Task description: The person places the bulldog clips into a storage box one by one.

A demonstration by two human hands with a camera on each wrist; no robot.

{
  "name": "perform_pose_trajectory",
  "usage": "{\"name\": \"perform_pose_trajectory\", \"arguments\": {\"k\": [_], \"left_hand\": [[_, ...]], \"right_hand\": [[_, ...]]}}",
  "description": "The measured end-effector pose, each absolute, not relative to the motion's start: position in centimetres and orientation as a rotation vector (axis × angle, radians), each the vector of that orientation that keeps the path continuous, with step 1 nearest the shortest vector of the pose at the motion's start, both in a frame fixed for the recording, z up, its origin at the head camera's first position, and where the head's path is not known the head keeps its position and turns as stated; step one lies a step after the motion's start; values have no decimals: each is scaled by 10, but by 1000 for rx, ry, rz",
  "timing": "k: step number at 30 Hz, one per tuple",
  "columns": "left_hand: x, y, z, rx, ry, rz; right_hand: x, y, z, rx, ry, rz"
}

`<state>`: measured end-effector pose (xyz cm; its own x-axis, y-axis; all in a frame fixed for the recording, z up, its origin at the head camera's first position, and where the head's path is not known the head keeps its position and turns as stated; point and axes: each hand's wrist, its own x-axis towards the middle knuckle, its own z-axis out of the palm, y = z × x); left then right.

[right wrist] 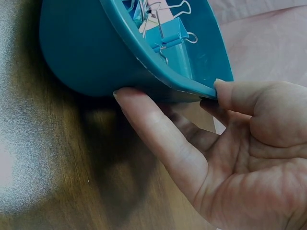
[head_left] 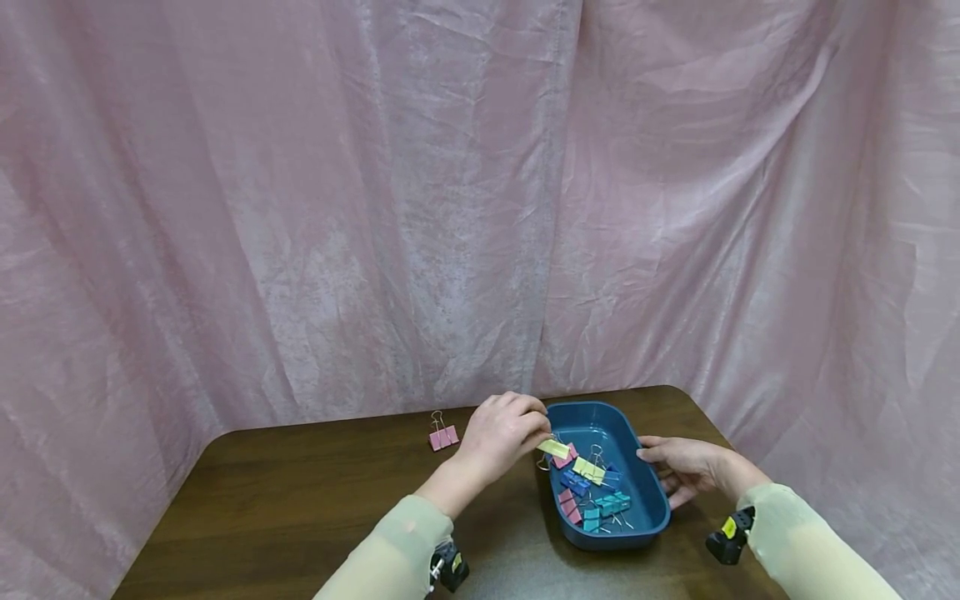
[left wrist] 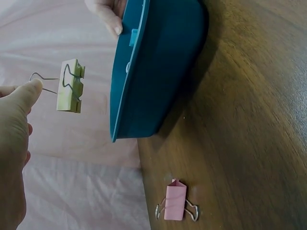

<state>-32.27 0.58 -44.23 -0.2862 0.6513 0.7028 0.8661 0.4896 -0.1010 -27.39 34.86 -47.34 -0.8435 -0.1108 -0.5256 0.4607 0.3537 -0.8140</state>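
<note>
My left hand point(head_left: 501, 435) pinches a yellow binder clip point(left wrist: 68, 88) by one wire handle, thumb against finger. In the head view this clip overlaps the left rim of a blue plastic bin point(head_left: 617, 540). Several binder clips in pink, yellow, blue and teal lie in the bin, mostly towards its near end, among them a yellow clip point(head_left: 588, 471) and a teal clip point(head_left: 613, 503). My right hand point(head_left: 686, 468) holds the bin's right side, its thumb at the rim and the fingers against the outer wall and under it.
A pink binder clip point(head_left: 443, 437) sits on the brown wooden table point(head_left: 300, 508), left of the bin near the far edge. Behind the table hangs a pink curtain point(head_left: 420, 208). Wrist cameras are strapped over both light sleeves.
</note>
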Motion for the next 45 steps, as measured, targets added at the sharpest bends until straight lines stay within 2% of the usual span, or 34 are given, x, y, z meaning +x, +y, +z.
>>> {"name": "perform_pose_trajectory", "arguments": {"k": [45], "left_hand": [[-314, 52, -456, -1121, -2190, -352]], "right_hand": [[-273, 347, -473, 290, 2129, -1519]]}}
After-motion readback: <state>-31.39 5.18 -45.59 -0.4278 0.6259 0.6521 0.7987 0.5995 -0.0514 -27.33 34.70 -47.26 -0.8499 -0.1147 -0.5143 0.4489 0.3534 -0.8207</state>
